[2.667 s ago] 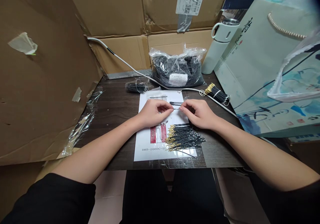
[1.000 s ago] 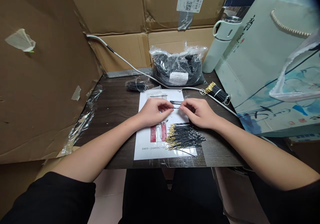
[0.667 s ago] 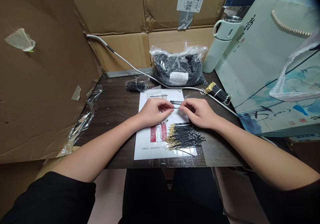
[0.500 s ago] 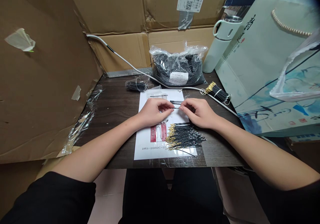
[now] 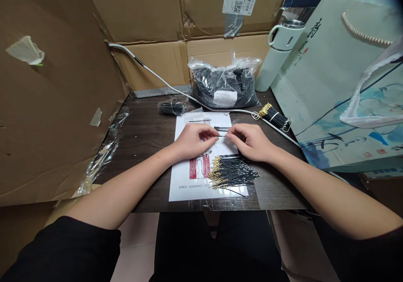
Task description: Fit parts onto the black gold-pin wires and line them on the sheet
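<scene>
Between the fingertips of my left hand (image 5: 200, 140) and my right hand (image 5: 247, 141) runs a short thin black wire (image 5: 221, 136). Both hands are closed in a pinch, one at each end of it, so its ends are hidden. Just behind the fingers lie a few more black wires (image 5: 222, 128) on a printed white sheet (image 5: 182, 191). Nearer the table's front edge, a loose pile of black wires with gold-coloured tips (image 5: 233, 172) covers the right part of the sheet.
At the back stand a clear bag of black wires (image 5: 223, 84) and a pale green bottle (image 5: 280, 55). Tied wire bundles lie left (image 5: 172, 108) and right (image 5: 274, 117). A white cable (image 5: 157, 77) crosses the table (image 5: 147, 122). A paper bag (image 5: 333, 84) stands at right.
</scene>
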`<state>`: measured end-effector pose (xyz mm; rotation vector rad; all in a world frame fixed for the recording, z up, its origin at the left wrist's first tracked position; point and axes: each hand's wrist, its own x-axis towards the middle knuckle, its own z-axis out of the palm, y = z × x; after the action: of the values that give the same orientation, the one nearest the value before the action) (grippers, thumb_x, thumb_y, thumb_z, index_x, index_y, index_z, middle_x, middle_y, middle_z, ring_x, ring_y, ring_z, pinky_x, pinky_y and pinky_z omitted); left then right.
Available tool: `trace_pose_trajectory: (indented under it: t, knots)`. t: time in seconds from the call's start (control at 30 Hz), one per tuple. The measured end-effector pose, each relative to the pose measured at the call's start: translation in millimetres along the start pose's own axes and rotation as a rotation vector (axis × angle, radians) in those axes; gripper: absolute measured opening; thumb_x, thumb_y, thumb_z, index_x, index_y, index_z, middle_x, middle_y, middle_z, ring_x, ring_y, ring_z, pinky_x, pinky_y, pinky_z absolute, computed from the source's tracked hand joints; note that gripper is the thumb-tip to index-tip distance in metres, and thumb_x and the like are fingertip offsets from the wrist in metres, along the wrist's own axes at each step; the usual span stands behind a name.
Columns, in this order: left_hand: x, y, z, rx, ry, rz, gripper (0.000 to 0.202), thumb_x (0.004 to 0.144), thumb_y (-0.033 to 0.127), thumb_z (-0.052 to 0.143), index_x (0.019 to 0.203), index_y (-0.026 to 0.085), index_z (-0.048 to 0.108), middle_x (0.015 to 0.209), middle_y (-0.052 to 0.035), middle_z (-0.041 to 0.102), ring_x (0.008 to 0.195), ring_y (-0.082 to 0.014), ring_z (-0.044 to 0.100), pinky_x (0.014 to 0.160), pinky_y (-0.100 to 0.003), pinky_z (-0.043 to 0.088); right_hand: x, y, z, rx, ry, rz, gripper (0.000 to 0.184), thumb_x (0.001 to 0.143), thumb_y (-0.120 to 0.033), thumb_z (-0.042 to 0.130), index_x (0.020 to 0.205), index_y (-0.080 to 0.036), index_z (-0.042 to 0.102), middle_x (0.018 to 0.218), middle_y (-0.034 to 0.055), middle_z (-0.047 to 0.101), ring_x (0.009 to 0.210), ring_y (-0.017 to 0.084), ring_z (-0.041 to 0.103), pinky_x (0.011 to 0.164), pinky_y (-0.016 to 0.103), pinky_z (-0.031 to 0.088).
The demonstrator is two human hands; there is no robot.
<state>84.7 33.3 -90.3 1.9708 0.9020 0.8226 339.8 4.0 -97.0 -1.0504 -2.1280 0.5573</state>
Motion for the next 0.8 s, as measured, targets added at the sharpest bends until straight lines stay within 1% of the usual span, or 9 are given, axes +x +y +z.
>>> trace_pose_trajectory:
  t: [0.33, 0.43, 0.53, 0.63, 0.7, 0.8]
  knots:
    - [0.4, -1.7, 0.1, -0.011, -0.011, -0.007, 0.018, 0.091, 0.029, 0.079, 0.101, 0.014, 0.084, 0.096, -0.009, 0.082, 0.081, -0.0154, 0.074, 0.079, -0.03, 0.062, 0.2, 0.2, 0.7, 0.003, 0.001, -0.001, 0.025, 0.11, -0.035, 0.06, 0.093, -0.019, 0.069, 0.085, 0.0024, 0.071, 0.076, 0.017, 0.063, 0.074, 0.033, 0.046]
    - [-0.2, 0.4, -1.3, 0.003, 0.005, -0.015, 0.021, 0.089, 0.029, 0.079, 0.102, 0.013, 0.083, 0.094, -0.0091, 0.082, 0.077, -0.0155, 0.073, 0.075, -0.029, 0.062, 0.5, -0.2, 0.3, -0.006, 0.013, -0.011, 0.024, 0.11, -0.035, 0.061, 0.094, -0.019, 0.068, 0.085, 0.0029, 0.07, 0.075, 0.017, 0.062, 0.073, 0.034, 0.046]
    - [-0.6, 5.8, -7.0, 0.126, 0.061, 0.003, 0.018, 0.083, 0.023, 0.077, 0.098, 0.014, 0.082, 0.087, -0.0067, 0.079, 0.07, -0.0148, 0.069, 0.068, -0.029, 0.057, 1.8, 3.2, 0.4, -0.051, 0.048, -0.041, 0.019, 0.108, -0.033, 0.062, 0.096, -0.02, 0.067, 0.088, 0.0046, 0.069, 0.078, 0.02, 0.06, 0.074, 0.036, 0.046]
    - [0.3, 10.8, -16.1, 0.286, 0.095, 0.043, 0.012, 0.078, 0.017, 0.072, 0.086, 0.015, 0.08, 0.075, -0.0028, 0.075, 0.063, -0.0138, 0.063, 0.065, -0.029, 0.051, 4.9, 10.7, 2.4, -0.124, 0.095, -0.079, 0.013, 0.106, -0.03, 0.063, 0.096, -0.021, 0.066, 0.091, 0.0068, 0.067, 0.087, 0.024, 0.06, 0.081, 0.04, 0.047]
    - [1.7, 12.0, -22.2, 0.359, 0.077, 0.042, 0.008, 0.075, 0.015, 0.07, 0.078, 0.016, 0.077, 0.07, -0.0015, 0.073, 0.062, -0.0141, 0.062, 0.066, -0.03, 0.049, 7.8, 15.9, 5.0, -0.16, 0.116, -0.094, 0.012, 0.105, -0.029, 0.064, 0.096, -0.022, 0.067, 0.094, 0.0082, 0.067, 0.092, 0.026, 0.061, 0.087, 0.044, 0.048]
    - [3.9, 11.5, -29.1, 0.433, 0.001, 0.008, 0.006, 0.072, 0.014, 0.069, 0.073, 0.017, 0.074, 0.07, -0.0012, 0.072, 0.064, -0.0152, 0.062, 0.066, -0.03, 0.046, 12.0, 20.5, 10.3, -0.204, 0.113, -0.117, 0.012, 0.105, -0.03, 0.067, 0.097, -0.022, 0.069, 0.096, 0.0089, 0.066, 0.095, 0.028, 0.06, 0.089, 0.045, 0.048]
